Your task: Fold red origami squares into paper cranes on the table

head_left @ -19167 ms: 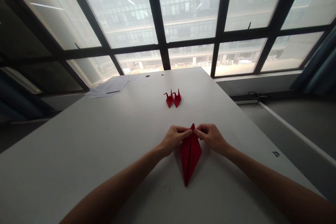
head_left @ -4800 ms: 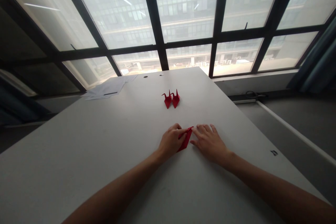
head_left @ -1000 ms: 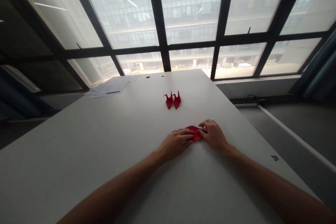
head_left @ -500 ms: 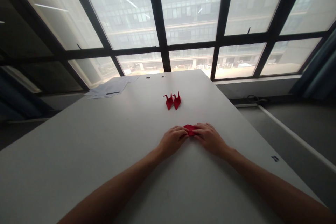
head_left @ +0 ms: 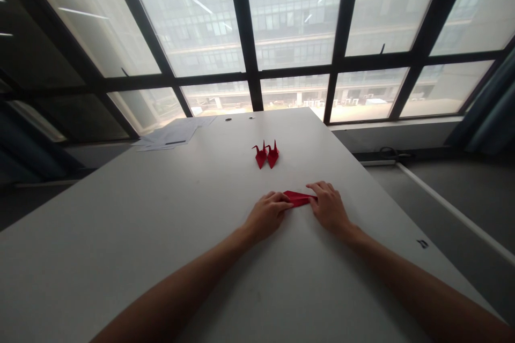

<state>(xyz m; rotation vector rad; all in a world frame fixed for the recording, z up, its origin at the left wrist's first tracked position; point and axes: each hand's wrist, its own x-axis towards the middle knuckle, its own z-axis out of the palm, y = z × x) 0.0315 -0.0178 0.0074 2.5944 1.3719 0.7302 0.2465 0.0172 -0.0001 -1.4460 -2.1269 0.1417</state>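
Observation:
A piece of folded red origami paper (head_left: 298,199) lies on the white table (head_left: 173,214), long and pointed toward the right. My left hand (head_left: 269,212) presses its left end, with the fingers closed over the paper and hiding that part. At the right tip, my right hand (head_left: 328,204) pinches the paper between thumb and fingers. Beyond the hands two red paper cranes stand side by side, the left crane (head_left: 260,158) close against the right crane (head_left: 273,157).
Loose white sheets (head_left: 164,135) with a dark pen (head_left: 176,142) on them lie at the table's far left. A small dark mark (head_left: 422,244) is near the right edge. Large windows (head_left: 293,16) rise behind the table.
My right hand has slid to the right along the red paper, so more of its right side shows. The left hand stays on the left end.

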